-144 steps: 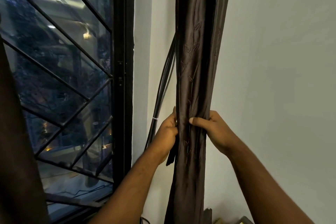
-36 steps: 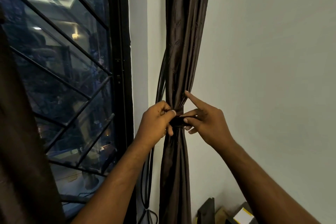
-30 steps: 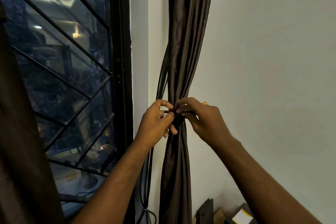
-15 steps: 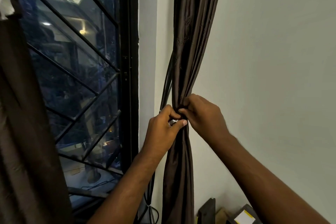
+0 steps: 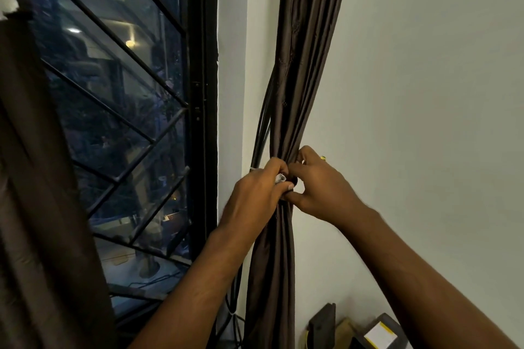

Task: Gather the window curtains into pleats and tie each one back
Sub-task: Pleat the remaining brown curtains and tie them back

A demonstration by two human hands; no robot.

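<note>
A dark brown curtain (image 5: 304, 65) hangs gathered into narrow pleats against the pale wall right of the window. It is pinched in at mid-height, where a dark tie-back (image 5: 292, 181) wraps it. My left hand (image 5: 255, 195) and my right hand (image 5: 320, 187) meet at that pinch, fingers closed on the tie-back's ends; a small pale bit shows between my left fingertips. The knot itself is mostly hidden by my fingers. A second brown curtain (image 5: 37, 207) hangs loose at the left edge.
A black-framed window (image 5: 202, 93) with diagonal bars (image 5: 119, 110) fills the left. Black cables (image 5: 263, 127) run down the wall just left of the gathered curtain. Dark boxes and a yellow-labelled item (image 5: 377, 334) sit on the floor at lower right.
Both hands went from holding the curtain's pleats to pinching the tie-back around it. Over the last second my right fingers curled in from pointing upward and closed against my left.
</note>
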